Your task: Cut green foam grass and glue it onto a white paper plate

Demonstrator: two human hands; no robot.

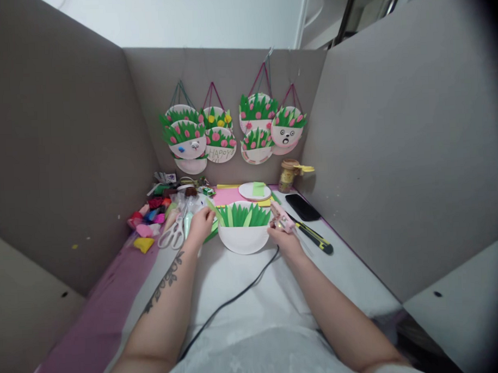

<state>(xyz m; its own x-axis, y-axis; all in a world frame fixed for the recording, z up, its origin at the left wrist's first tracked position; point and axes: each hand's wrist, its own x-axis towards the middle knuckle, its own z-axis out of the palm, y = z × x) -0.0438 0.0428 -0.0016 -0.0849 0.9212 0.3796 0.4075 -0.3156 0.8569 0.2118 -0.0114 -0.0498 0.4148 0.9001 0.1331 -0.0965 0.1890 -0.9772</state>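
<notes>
A white paper-plate pocket (pixel 243 240) lies on the table between my hands, with green paper grass blades (pixel 248 215) standing out of its top. My left hand (pixel 201 225) is closed in a pinch on a light green paper strip (pixel 214 208), just left of the plate. At the plate's right edge, my right hand (pixel 286 240) is wrapped round a pink hot glue gun (pixel 281 217). A black cord (pixel 240 293) runs from near this hand across the table towards me. More green paper (pixel 212 231) lies beside the plate, partly behind my left hand.
White scissors (pixel 173 234) and colourful crumpled paper pieces (pixel 144 230) lie at left. A box cutter (pixel 314 237), a black phone (pixel 302 207) and a lidded cup (pixel 288 175) are at right. Finished plate baskets (pixel 189 139) hang on the grey back panel. Grey side panels flank the table.
</notes>
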